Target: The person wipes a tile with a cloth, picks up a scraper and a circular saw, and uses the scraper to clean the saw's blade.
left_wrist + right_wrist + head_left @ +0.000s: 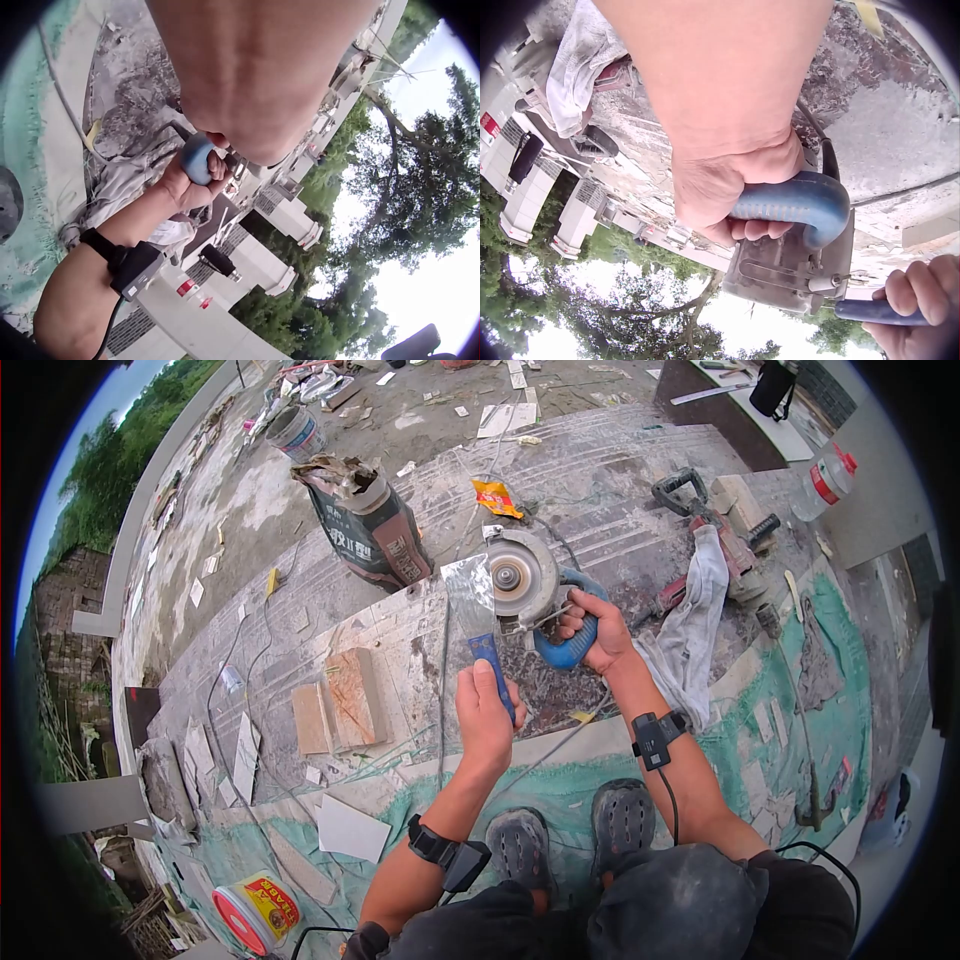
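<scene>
My left hand (484, 705) grips the blue handle of a putty knife (468, 597), its wide metal blade pointing away from me. The blade overlaps the left edge of a circular saw (527, 582) in the head view. Curled round that saw's blue loop handle is my right hand (604, 636), and the saw's round disc faces up toward the camera. The right wrist view shows the saw handle (826, 206) from close by, with the putty knife's handle (877, 311) beside the saw's metal base. My left forearm hides the putty knife in the left wrist view.
A torn bag (365, 525) stands beyond the hands, near an orange packet (497, 499). Stone blocks (353, 697) lie at left. A white cloth (690, 630) and a red power tool (735, 555) lie at right. Cords cross the dusty board. A bucket (257, 912) sits lower left.
</scene>
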